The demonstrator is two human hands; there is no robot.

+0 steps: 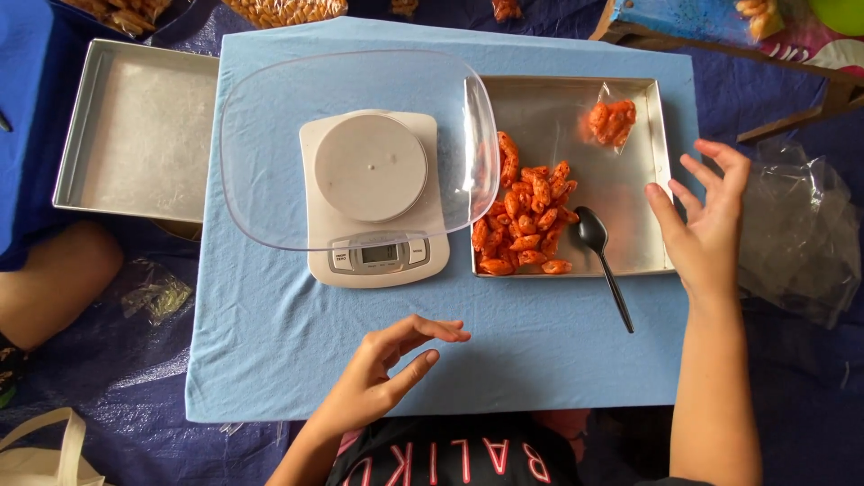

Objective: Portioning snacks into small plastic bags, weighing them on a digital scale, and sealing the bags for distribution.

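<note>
My left hand hovers over the light blue cloth near the front edge, fingers loosely apart and holding nothing. My right hand is open at the right rim of a metal tray, fingers spread. The tray holds a pile of orange snack pieces, a small clear bag of the same snacks and a black spoon whose handle sticks out over the front rim. A white kitchen scale carries a clear plastic bowl, which is empty.
An empty metal tray lies at the left. Clear plastic bags are heaped right of my right hand. More snacks in bags lie along the far edge. A white bag handle shows at the bottom left.
</note>
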